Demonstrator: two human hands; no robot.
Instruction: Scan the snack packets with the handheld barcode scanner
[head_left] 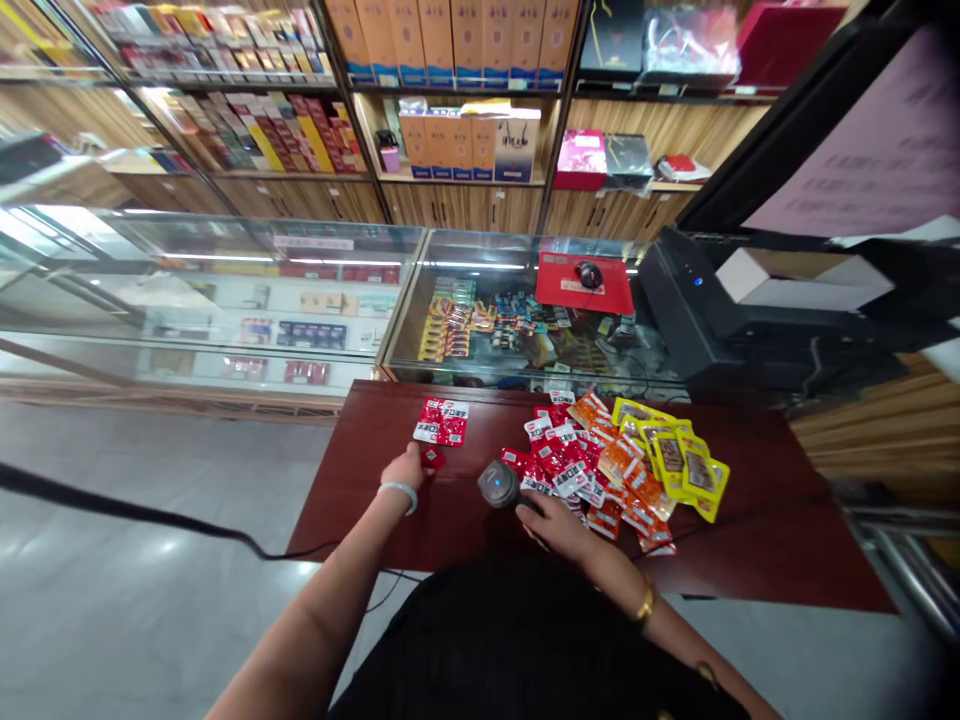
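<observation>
My right hand [551, 522] is wrapped round the handle of a dark grey barcode scanner [495, 484], whose head shows a small blue light and points left. To its left, my left hand [403, 470] has its fingers closed on the edge of a small red snack packet [433, 458] at the table top. Just beyond that hand lie red and white snack packets [442, 421], set close together. Right of the scanner spreads a loose pile of red and white packets [559, 455], overlapped by orange packets [626, 465] and yellow packets [679, 455].
The dark red table [780, 530] meets a glass display counter [487, 260]. On the glass, a computer mouse [590, 275] rests on a red mat [553, 290]. A black machine [682, 300] with a screen stands at the right. A black cable [150, 512] crosses at the left.
</observation>
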